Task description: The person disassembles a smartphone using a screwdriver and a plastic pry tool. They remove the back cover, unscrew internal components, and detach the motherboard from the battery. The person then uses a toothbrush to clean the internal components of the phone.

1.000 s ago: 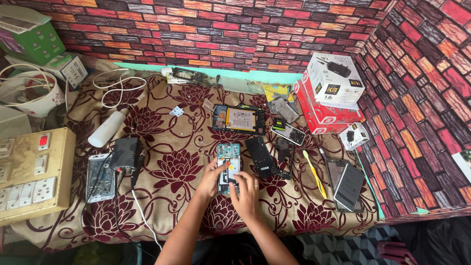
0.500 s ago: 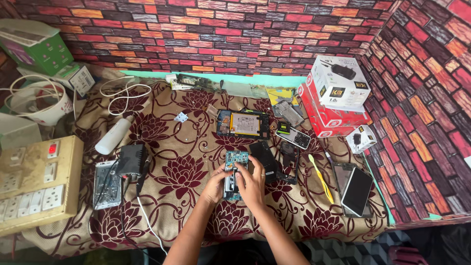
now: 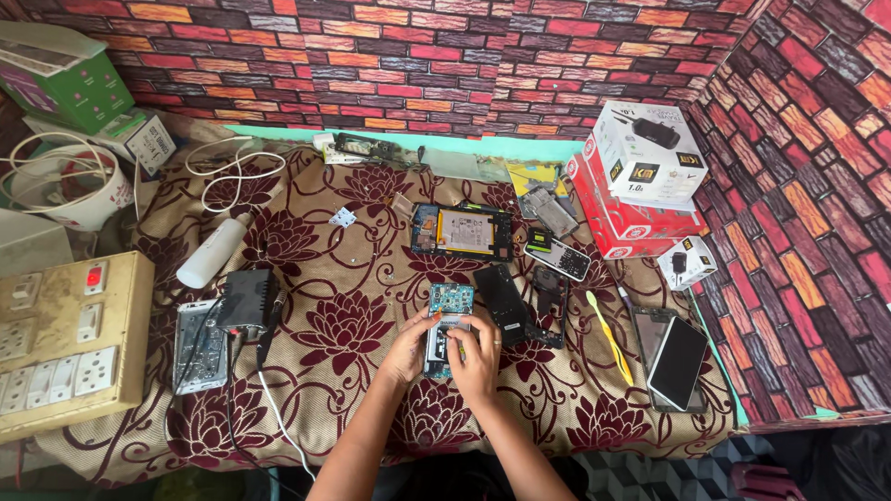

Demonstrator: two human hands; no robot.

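Both my hands rest on an opened phone (image 3: 447, 311) whose blue circuit board shows, lying on the floral cloth (image 3: 353, 278) near the table's front middle. My left hand (image 3: 411, 345) grips its left edge with fingers curled. On the right edge and lower part sits my right hand (image 3: 476, 354), fingertips pressing onto the board. The lower half of the phone is hidden under my fingers. Just right of it lie black phone covers (image 3: 522, 301).
Another opened phone (image 3: 462, 232) lies farther back. Red and white boxes (image 3: 631, 186) stand at the right, two phones (image 3: 673, 357) and a yellow tool (image 3: 611, 339) in front of them. A switchboard (image 3: 60, 343), black adapter (image 3: 246, 301), white bottle (image 3: 212, 252) and phone frame (image 3: 198, 345) sit left.
The view has shifted slightly. My hands have stayed on the opened phone, with small changes in finger position.
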